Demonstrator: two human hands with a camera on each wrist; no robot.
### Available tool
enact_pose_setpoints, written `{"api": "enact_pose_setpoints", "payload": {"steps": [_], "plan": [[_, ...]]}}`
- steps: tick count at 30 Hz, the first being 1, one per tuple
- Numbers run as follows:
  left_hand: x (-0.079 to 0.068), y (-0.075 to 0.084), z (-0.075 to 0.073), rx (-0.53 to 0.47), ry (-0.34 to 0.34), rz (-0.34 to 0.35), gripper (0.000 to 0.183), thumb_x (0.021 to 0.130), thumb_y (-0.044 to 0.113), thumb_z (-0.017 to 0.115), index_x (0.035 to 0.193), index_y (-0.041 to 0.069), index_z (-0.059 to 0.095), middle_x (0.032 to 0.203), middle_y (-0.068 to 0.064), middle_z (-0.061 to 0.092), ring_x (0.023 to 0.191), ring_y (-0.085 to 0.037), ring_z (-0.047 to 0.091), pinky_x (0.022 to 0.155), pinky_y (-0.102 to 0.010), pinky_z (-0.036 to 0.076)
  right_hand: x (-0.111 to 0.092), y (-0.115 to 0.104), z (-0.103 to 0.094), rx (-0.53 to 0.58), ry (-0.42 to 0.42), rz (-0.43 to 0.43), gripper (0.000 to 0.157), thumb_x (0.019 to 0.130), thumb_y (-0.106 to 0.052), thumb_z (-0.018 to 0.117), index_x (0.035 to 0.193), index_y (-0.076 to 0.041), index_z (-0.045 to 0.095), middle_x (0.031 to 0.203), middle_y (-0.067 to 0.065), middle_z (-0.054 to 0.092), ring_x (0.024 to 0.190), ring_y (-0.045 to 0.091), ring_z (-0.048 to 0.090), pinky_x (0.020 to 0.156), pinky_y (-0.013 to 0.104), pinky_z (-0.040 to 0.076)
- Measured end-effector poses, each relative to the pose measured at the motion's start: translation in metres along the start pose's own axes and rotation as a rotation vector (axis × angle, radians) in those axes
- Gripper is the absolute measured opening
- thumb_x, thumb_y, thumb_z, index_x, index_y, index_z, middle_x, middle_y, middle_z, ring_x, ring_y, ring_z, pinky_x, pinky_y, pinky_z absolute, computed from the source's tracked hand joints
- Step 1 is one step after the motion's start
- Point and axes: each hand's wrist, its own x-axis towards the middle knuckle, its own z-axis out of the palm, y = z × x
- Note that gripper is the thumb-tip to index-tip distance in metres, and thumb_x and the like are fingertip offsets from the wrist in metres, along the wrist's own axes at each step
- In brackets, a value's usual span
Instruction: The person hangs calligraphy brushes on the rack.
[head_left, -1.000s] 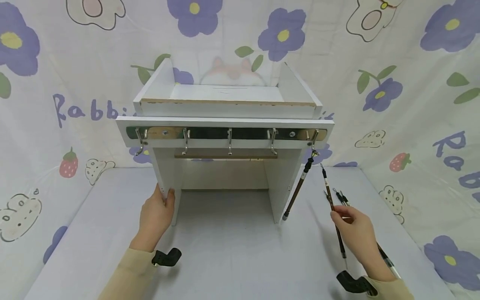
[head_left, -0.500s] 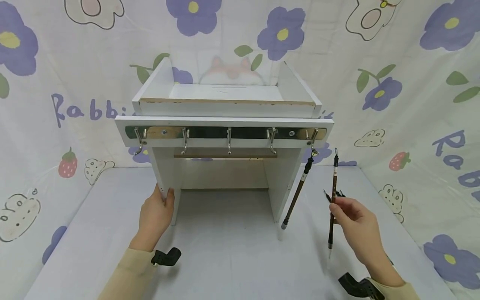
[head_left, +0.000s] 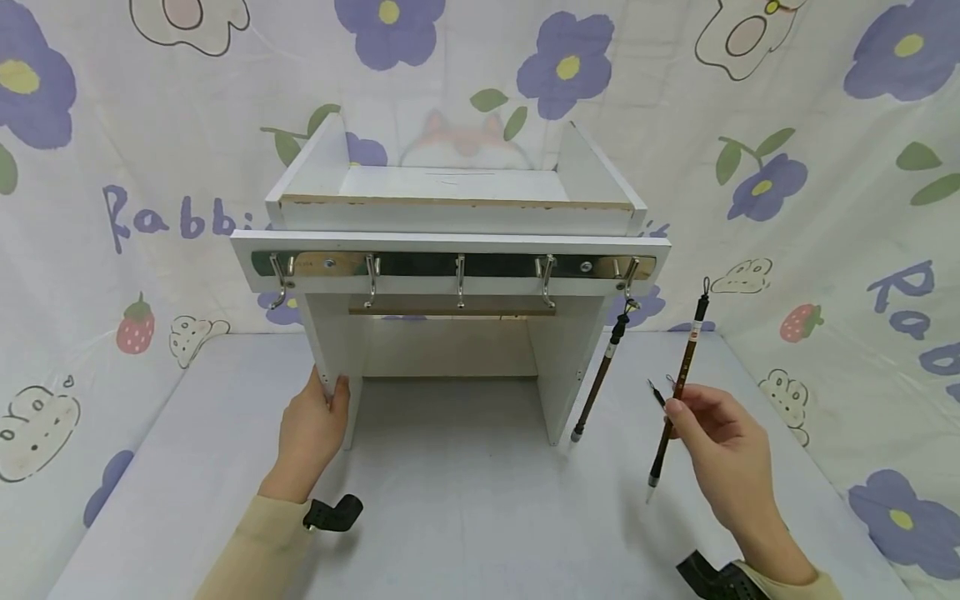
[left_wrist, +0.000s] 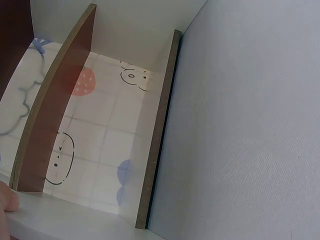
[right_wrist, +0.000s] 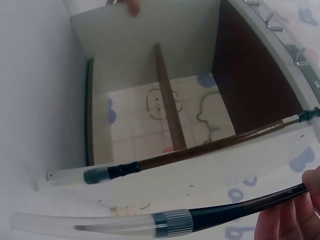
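Note:
My right hand [head_left: 726, 462] pinches a calligraphy brush [head_left: 686, 358] mid-handle; its hanging loop points up and its clear-capped tip down. In the right wrist view that brush [right_wrist: 175, 223] crosses the bottom, its cap at left. To the left, a second calligraphy brush [head_left: 597, 382] hangs by its loop from the rightmost hook [head_left: 628, 279] of a white wooden shelf unit [head_left: 450, 243]. My left hand [head_left: 311, 427] grips the unit's left side panel [head_left: 318, 333], thumb on the inner side. Only fingertips [left_wrist: 7, 199] show in the left wrist view.
Several metal hooks sit on a shiny rail [head_left: 427, 267] across the unit's front; the others hold nothing. At least one more brush [head_left: 657, 393] lies on the white table [head_left: 457, 517], partly behind my right hand. A flower-printed cloth [head_left: 847, 133] hangs behind.
The held brush has turned from leaning left to leaning right, its loop end rising, as my right hand shifts slightly right. The hanging brush swings a little. My left hand stays put.

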Motion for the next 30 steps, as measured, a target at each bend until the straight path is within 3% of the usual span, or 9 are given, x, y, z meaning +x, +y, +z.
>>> {"api": "enact_pose_setpoints", "payload": {"steps": [4, 13, 19, 30], "plan": [[0.0, -0.001, 0.0, 0.003, 0.004, 0.004, 0.044, 0.102, 0.028, 0.044, 0.133, -0.003, 0.042, 0.113, -0.034, 0.061, 0.09, -0.048, 0.065, 0.07, -0.059, 0.05, -0.003, -0.009, 0.002, -0.011, -0.014, -0.044, 0.02, 0.092, 0.0, 0.064, 0.111, 0.002, 0.061, 0.092, 0.011, 0.063, 0.073, 0.017, 0.062, 0.068, 0.019, 0.052], [0.0, -0.001, -0.001, 0.011, 0.002, -0.004, 0.043, 0.102, 0.028, 0.044, 0.132, -0.003, 0.043, 0.112, -0.034, 0.061, 0.09, -0.048, 0.065, 0.07, -0.059, 0.05, -0.009, -0.022, 0.01, 0.089, -0.051, -0.114, 0.024, 0.087, 0.013, 0.063, 0.11, 0.01, 0.06, 0.092, 0.008, 0.063, 0.075, 0.015, 0.063, 0.068, 0.022, 0.053], [0.0, -0.001, 0.0, 0.004, -0.005, -0.015, 0.043, 0.103, 0.029, 0.043, 0.132, -0.002, 0.043, 0.114, -0.033, 0.061, 0.092, -0.047, 0.064, 0.072, -0.059, 0.05, -0.012, -0.024, 0.017, -0.011, -0.079, -0.165, 0.023, 0.086, 0.01, 0.066, 0.108, 0.004, 0.063, 0.092, 0.005, 0.065, 0.079, 0.013, 0.063, 0.069, 0.02, 0.052], [0.0, -0.002, 0.0, 0.002, -0.005, 0.0, 0.043, 0.103, 0.03, 0.044, 0.133, -0.002, 0.043, 0.114, -0.033, 0.061, 0.092, -0.047, 0.065, 0.071, -0.058, 0.051, -0.012, -0.029, 0.034, -0.078, -0.133, -0.286, 0.03, 0.08, 0.012, 0.071, 0.106, -0.002, 0.066, 0.095, 0.003, 0.065, 0.082, 0.012, 0.061, 0.073, 0.018, 0.05]]}}
